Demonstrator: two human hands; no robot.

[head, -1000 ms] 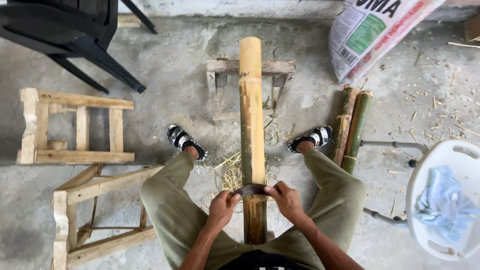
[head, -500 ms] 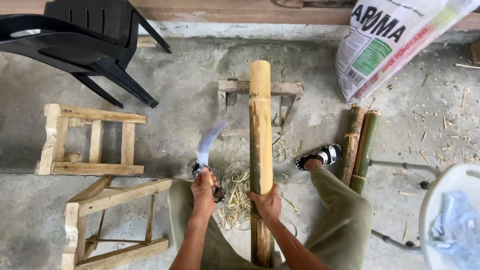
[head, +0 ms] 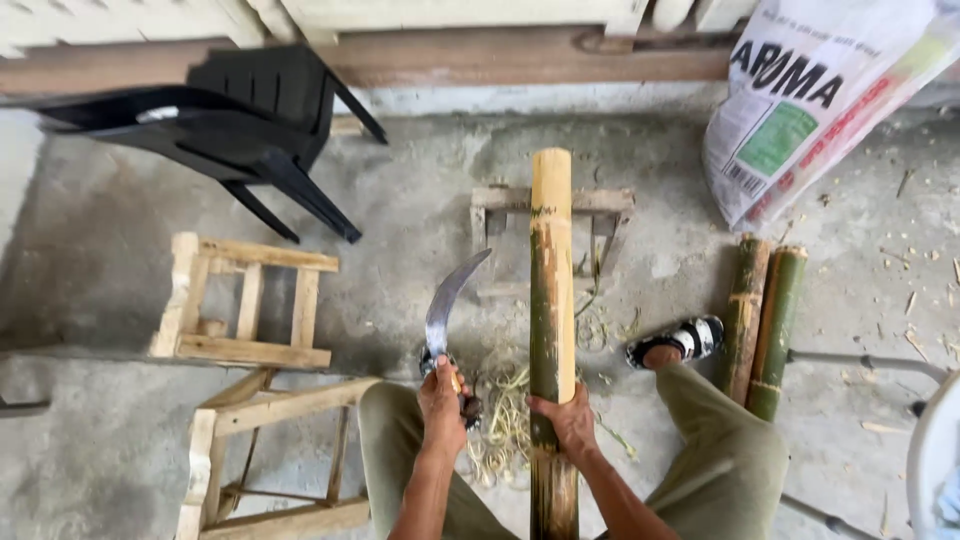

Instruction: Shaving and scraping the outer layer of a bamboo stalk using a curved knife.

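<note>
Between your knees, on the concrete floor [head: 120,250]: one long bamboo pole [head: 552,290], its far end propped on a small wooden stand [head: 610,205], your right hand [head: 568,425] closed around it. Beside it, your left hand [head: 442,395] grips a curved knife [head: 445,300], blade raised. Shavings [head: 500,420] lie beneath; two cut bamboo pieces [head: 762,325] lie well right.

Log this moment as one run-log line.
left hand: grips curved knife, blade up, off pole | right hand: holds bamboo pole | pole: far end on wooden stand | shavings: on floor
</note>
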